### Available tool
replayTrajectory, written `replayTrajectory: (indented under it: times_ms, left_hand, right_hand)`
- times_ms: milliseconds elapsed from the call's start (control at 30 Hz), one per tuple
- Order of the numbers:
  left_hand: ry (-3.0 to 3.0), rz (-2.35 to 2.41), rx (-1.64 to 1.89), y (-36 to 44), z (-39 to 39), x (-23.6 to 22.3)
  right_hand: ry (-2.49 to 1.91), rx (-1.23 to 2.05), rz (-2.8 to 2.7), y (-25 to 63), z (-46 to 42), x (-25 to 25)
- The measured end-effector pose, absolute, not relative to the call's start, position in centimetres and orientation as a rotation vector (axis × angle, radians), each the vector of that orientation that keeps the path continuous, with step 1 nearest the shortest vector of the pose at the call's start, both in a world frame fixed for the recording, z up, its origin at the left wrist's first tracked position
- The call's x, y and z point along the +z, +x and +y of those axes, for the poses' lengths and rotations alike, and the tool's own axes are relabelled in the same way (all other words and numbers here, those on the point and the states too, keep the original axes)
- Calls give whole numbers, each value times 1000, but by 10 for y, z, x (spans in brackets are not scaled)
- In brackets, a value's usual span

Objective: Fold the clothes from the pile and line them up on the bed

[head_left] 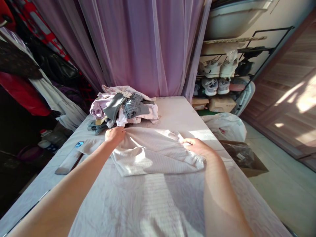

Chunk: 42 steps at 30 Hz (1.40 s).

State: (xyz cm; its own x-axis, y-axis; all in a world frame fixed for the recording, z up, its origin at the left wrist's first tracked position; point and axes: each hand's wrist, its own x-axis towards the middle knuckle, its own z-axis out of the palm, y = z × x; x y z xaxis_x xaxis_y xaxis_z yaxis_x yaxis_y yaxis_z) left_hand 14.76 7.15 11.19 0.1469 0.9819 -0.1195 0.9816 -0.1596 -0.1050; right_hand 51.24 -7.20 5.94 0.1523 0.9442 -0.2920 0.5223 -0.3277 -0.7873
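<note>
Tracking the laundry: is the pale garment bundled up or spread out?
Spread out: the pale garment lies across the table, rumpled, left hand and right hand gripping its edges.

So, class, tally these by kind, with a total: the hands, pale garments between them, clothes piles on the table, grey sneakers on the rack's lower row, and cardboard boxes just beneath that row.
Left hand and right hand: 2
Pale garment: 1
Clothes pile: 1
Grey sneakers: 2
Cardboard boxes: 2
Total: 8

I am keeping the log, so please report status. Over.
Left hand, right hand: both gripping pale garment. Garment spread on table. Clothes pile just beyond it.
</note>
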Motion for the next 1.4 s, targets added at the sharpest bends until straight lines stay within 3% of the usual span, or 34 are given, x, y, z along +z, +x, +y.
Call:
replayTrajectory:
  times_ms: [167,400,700,967,1400]
  left_hand:
    - [-2403,-1924,101,160,54,97]
    - [-2938,-1373,-69,185,6,70]
    - [-3107,-1451,-178,176,-5,44]
    - [-3090,-1554,-76,175,-10,51]
    - [-3356,-1342,-349,165,-28,50]
  right_hand:
    - [-1920,1045,-1392,515,-74,60]
    - [-2051,629,-1277,499,-49,44]
    - [-2092,189,-1247,479,-37,40]
    - [-2284,225,-1256,483,-38,34]
    - [-2290,313,-1255,496,-38,27]
